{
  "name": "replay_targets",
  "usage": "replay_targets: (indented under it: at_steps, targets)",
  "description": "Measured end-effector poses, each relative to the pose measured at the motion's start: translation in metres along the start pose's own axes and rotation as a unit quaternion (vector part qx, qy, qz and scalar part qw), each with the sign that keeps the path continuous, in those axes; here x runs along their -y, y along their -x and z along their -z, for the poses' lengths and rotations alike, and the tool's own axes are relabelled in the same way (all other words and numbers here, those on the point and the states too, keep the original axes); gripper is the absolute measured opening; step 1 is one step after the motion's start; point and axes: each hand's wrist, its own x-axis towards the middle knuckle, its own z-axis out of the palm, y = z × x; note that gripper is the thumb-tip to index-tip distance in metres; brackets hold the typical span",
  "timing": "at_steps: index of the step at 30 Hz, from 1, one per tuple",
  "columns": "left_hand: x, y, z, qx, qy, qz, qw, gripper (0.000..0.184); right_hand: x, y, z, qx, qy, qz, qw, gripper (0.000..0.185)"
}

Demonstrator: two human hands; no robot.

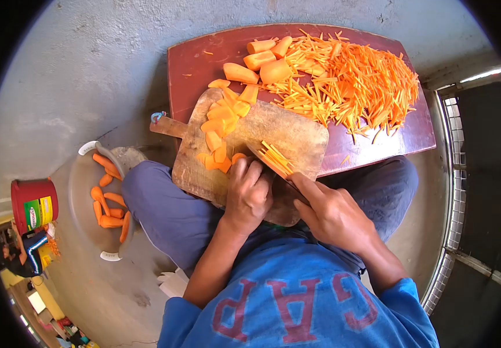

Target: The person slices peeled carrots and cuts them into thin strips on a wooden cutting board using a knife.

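fingers (253,174) of left hand (247,194) curled together beside the knife (271,167), right hand (338,217) angled inward, closed around it

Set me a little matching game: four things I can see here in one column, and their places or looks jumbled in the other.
1. Knife
2. Big pile of carrot strips
3. Bucket
4. Whole carrots

A. Inside the grey basin
B. Red, with a green and yellow label
C. Held in the person's right hand
D. Heaped on the dark red table

Pairs: 1-C, 2-D, 3-B, 4-A
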Motion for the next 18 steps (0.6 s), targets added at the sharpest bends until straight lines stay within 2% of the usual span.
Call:
replay_targets:
  at_steps: [2, 5, 11, 14, 18]
  targets:
    - [0.001, -0.002, -0.002, -0.030, 0.002, -0.011, 1.000, 0.016, 0.011, 0.015, 0.011, 0.014, 0.012, -0.025, 1.000, 0.044]
    - [0.002, -0.002, 0.001, -0.018, 0.012, -0.011, 1.000, 0.015, 0.008, 0.014, 0.003, 0.018, 0.021, -0.031, 0.999, 0.044]
    - [0.000, 0.000, 0.001, -0.003, -0.002, 0.000, 1.000, 0.019, -0.008, -0.006, -0.007, 0.000, -0.011, 0.017, 1.000, 0.050]
    - [0.003, -0.002, -0.002, -0.032, 0.013, -0.016, 0.999, 0.014, 0.009, 0.015, 0.010, 0.043, -0.016, -0.064, 0.997, 0.051]
    - [0.002, -0.002, 0.002, -0.023, 0.010, -0.010, 1.000, 0.016, 0.005, 0.010, 0.006, 0.044, -0.015, -0.055, 0.997, 0.050]
